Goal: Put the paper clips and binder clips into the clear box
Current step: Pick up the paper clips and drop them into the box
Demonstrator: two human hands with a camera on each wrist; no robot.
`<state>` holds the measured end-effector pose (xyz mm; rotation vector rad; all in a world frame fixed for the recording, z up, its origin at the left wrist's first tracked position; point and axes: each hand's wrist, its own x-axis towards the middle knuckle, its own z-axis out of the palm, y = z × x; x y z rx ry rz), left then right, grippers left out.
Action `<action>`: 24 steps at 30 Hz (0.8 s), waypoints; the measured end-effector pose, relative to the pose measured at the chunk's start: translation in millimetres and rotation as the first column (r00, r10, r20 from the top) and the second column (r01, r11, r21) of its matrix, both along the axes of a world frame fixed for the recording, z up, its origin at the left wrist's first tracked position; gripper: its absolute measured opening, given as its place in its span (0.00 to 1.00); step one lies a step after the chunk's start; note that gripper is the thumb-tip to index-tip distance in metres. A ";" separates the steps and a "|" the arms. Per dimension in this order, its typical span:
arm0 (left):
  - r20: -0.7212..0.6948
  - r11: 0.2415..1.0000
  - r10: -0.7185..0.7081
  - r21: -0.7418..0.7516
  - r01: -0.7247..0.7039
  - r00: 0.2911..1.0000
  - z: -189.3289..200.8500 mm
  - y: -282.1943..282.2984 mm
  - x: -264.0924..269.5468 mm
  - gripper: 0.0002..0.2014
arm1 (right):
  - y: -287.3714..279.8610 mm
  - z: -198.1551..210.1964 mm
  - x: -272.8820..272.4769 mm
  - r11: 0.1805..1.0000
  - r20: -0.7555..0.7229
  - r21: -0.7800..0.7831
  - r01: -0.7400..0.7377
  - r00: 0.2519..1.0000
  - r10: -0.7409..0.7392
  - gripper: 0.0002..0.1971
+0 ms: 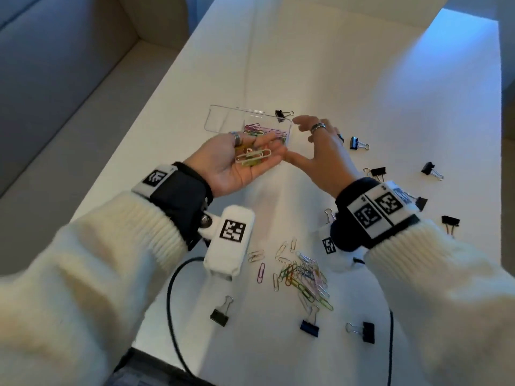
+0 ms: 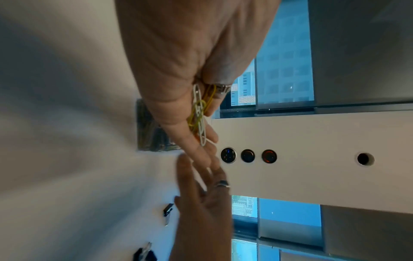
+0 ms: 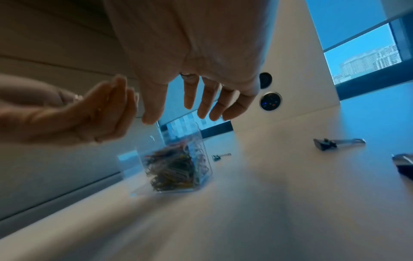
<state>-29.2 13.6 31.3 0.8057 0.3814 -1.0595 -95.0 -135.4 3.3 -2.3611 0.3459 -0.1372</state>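
Left hand (image 1: 239, 162) palm-up, cupped flat, carrying a few paper clips (image 1: 252, 156) beside the clear box (image 1: 223, 121); right hand (image 1: 320, 151) spread, empty. Light, slippery wire, likely prone to tangling: best scooped or tipped. Binder clips (image 1: 358, 142) on table (image 1: 362, 93): stiffer, best pinched by wire handles.

Cream ribbed sleeves (image 1: 133, 240) cover both arms. Each wrist carries a dark band (image 1: 181, 196) with white blocks bearing black square markers (image 1: 232, 230). Black cables (image 1: 174, 302) trail off. Silver rings (image 1: 317, 127) sit on both hands.
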 end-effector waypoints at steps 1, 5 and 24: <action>0.010 1.000 -0.005 0.008 0.005 1.000 3.8 -4.0 6.3 0.22 | -1.7 -6.0 4.3 1.000 -0.033 -0.006 0.001 0.999 -0.001 0.32; -0.010 0.999 -0.005 0.044 0.005 1.000 10.8 -16.4 24.0 0.18 | -0.3 -15.4 14.0 0.999 -0.072 0.033 0.019 0.997 -0.017 0.36; 0.716 0.702 -0.615 0.688 -0.184 0.330 0.0 6.0 27.7 0.13 | 7.9 -9.9 21.4 0.953 0.098 -0.301 -0.012 0.994 0.043 0.14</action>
